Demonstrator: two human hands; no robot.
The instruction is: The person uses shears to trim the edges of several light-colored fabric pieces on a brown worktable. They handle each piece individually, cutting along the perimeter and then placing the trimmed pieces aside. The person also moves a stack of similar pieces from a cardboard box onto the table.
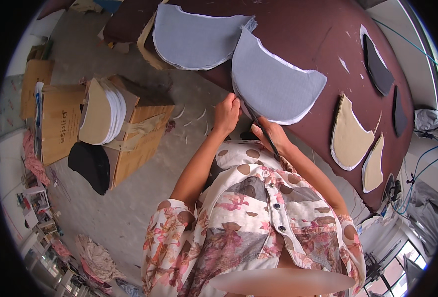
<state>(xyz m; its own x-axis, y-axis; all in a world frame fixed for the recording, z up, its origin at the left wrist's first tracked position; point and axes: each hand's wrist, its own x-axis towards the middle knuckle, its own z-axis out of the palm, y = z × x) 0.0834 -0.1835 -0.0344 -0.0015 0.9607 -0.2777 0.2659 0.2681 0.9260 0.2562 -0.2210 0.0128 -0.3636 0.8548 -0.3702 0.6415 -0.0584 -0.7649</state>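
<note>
A blue-grey, curved fabric panel (276,79) with a white edge lies at the near edge of the covered table. My left hand (226,116) is closed at the panel's lower left corner, fingertips pinching its edge. Along that same edge, my right hand (273,136) grips a pair of dark scissors (250,110), whose blades point up and away beside my left fingers. How far the blades are apart is too small to tell. Another blue-grey panel stack (199,37) lies farther left, touching the first panel's upper corner.
Beige cut pieces (350,133) and black ones (376,67) lie at right on the maroon table cover (308,27). At left, cardboard boxes (63,121) stand on the floor, with stacked beige-and-white panels (97,111) and a black piece (90,166). White scraps (201,115) litter the floor.
</note>
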